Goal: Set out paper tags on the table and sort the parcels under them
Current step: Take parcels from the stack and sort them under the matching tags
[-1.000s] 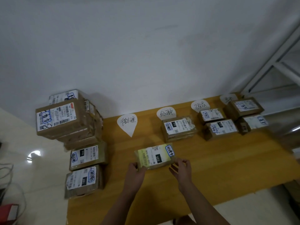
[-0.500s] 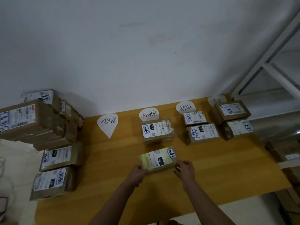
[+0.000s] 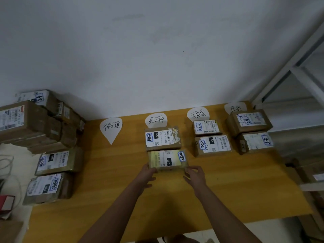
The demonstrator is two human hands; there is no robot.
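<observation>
My left hand (image 3: 147, 174) lies against the near left corner of the flat yellow-green parcel (image 3: 167, 159) with a white printed label. Its fingertips are hidden behind the hand, so I cannot tell whether they grip or only touch. My right hand (image 3: 195, 174) is slack, fingers spread, holding nothing, just beside the parcel's near right corner; whether a fingertip touches it is too fine to see. The yellow-green parcel lies flat on the yellow wooden table (image 3: 228, 190). Right at its far edge sits a brown cardboard parcel (image 3: 163, 138), which covers the point of the white teardrop paper tag (image 3: 156, 120) beyond. Far left of my parcel lies a second teardrop tag (image 3: 110, 128), fully shown. To the far right a third tag (image 3: 198, 114) heads a small labelled box (image 3: 206, 127) and a wider labelled box (image 3: 213, 144). Further right a fourth tag (image 3: 235, 107), mostly hidden, sits behind a raised brown box (image 3: 249, 121) and a low brown box (image 3: 254, 142). The handwriting on the tags is too blurred to read. Well left of my parcel, a stack of brown cartons (image 3: 31, 120) is cut off by the frame edge.
</observation>
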